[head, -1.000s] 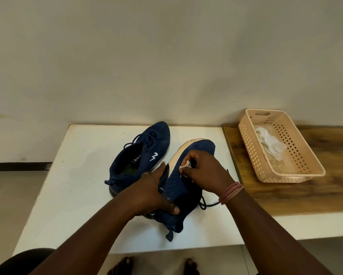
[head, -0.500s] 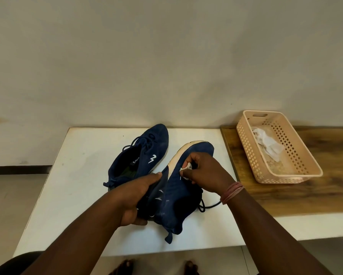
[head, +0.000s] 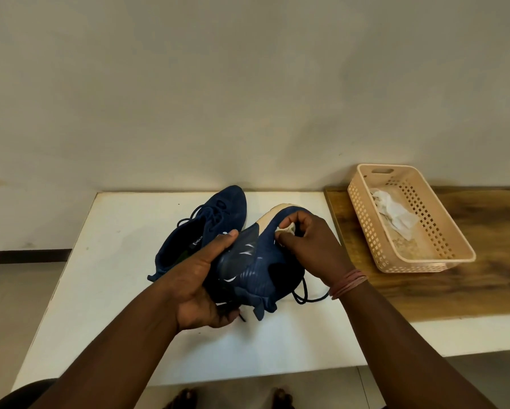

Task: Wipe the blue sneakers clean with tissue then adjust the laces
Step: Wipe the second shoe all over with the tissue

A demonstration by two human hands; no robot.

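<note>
The left hand (head: 200, 278) has a curled grip on the tilted sneaker (head: 248, 267), while the right hand (head: 312, 246) pinches tissue (head: 284, 230) against its side.

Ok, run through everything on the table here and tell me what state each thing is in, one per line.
Held sneaker: tipped on its side, gripped by left hand.
Tissue: crumpled, pinched by right hand against the held sneaker.
Second sneaker: upright on white table, laced.
Basket: holds crumpled tissues.
</note>
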